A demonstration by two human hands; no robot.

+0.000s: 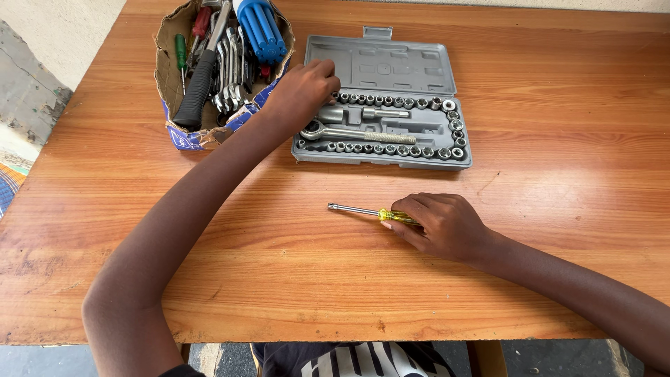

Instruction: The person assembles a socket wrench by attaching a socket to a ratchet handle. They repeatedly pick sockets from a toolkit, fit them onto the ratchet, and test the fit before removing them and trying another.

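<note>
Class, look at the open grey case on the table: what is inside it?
The grey case holds rows of sockets, a ratchet and an extension bar. The left hand covers its upper left corner, so that part cannot be seen.

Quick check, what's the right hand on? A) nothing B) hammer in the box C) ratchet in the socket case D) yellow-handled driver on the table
D: the right hand rests on the yellow handle of the driver, which lies on the table in front of the socket case; the left hand is the one at the case.
</note>
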